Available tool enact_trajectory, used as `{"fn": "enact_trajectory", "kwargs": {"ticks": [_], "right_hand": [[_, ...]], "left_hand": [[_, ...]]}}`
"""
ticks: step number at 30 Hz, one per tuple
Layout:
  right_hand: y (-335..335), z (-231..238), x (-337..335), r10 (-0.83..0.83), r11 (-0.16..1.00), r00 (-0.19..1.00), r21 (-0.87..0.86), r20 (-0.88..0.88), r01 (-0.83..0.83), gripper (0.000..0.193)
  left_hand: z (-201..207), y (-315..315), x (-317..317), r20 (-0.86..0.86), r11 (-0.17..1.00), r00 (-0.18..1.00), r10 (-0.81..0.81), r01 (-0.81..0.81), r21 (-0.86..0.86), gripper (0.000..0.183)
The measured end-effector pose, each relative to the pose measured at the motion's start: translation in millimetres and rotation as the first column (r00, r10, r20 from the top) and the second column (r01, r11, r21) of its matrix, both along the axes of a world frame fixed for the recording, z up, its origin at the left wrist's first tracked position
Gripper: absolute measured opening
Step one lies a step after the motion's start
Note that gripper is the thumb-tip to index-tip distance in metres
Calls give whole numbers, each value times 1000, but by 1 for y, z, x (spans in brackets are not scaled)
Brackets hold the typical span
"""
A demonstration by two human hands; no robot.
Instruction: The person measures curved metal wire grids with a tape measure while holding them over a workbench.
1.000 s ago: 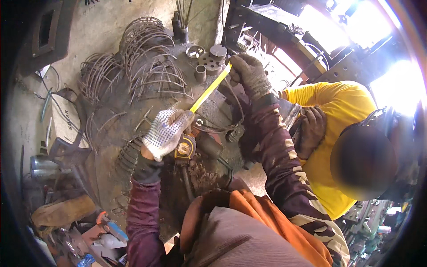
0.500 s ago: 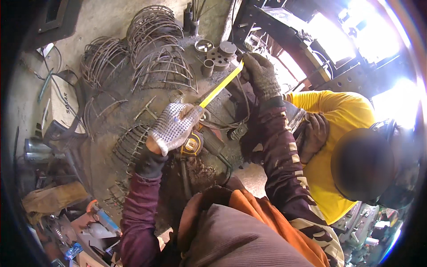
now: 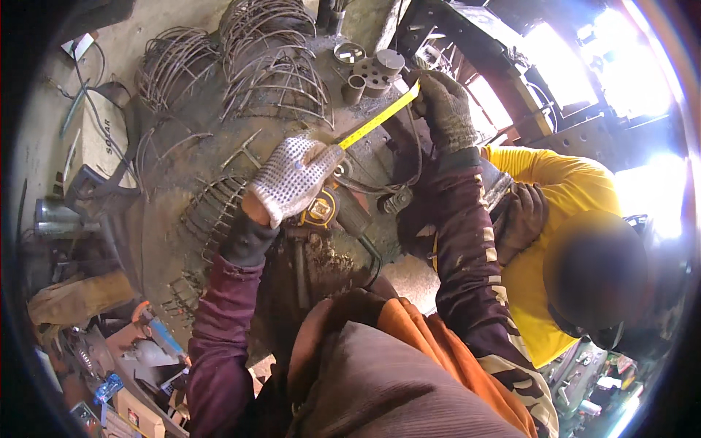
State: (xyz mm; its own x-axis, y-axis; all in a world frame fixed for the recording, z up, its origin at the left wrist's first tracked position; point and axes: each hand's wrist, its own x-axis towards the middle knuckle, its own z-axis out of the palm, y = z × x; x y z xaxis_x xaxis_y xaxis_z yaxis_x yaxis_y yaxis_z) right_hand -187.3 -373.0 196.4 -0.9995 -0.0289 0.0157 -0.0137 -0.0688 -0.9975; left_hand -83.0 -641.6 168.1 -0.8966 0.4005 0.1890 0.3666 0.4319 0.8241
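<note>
A yellow tape measure blade (image 3: pixel 380 119) stretches slantwise between my hands, above a dirty grey work surface. My left hand (image 3: pixel 298 175), in a white dotted glove, is closed on the blade's near end. Just below that hand shows the yellow and black tape measure case (image 3: pixel 320 208), partly covered by the glove. My right hand (image 3: pixel 444 109), in a grey knit glove, has its fingers bent around the blade's far end. Beneath the left hand are a hammer (image 3: pixel 301 270) and a dark corded power tool (image 3: pixel 354 213).
Bent-rod cages (image 3: pixel 281 84) are piled at the back, with a smaller rod frame (image 3: pixel 212 212) at left. A round metal block with holes (image 3: pixel 376 77) stands near the right hand. Close at right is another person in a yellow shirt (image 3: pixel 544 299). Tools and boxes (image 3: pixel 139 358) clutter the lower left.
The view has shifted a little, so the cages sit higher in it. Both hands keep hold of the tape, and scale marks now show on the blade.
</note>
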Motion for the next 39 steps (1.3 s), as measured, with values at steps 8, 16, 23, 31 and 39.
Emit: {"fn": "enact_trajectory", "kwargs": {"ticks": [8,16,23,31,39], "right_hand": [[-2,-1,-4,18,996,996,88,-85,-10,30],[3,-4,-6,37,980,991,199,-132,-10,27],[7,-9,-10,44,943,998,332,-52,-24,23],[4,-14,-15,66,972,986,232,-156,-28,27],[-3,-4,-8,-25,989,1000,147,4,24,31]], "left_hand": [[-18,-5,-2,-281,979,958,-65,7,-202,25],[-7,-4,-1,-163,999,986,-40,35,-36,31],[-17,-4,-3,44,998,999,3,-6,57,29],[-14,-3,-8,39,999,999,17,-18,33,27],[-22,-5,-11,105,1000,994,15,-16,10,20]]}}
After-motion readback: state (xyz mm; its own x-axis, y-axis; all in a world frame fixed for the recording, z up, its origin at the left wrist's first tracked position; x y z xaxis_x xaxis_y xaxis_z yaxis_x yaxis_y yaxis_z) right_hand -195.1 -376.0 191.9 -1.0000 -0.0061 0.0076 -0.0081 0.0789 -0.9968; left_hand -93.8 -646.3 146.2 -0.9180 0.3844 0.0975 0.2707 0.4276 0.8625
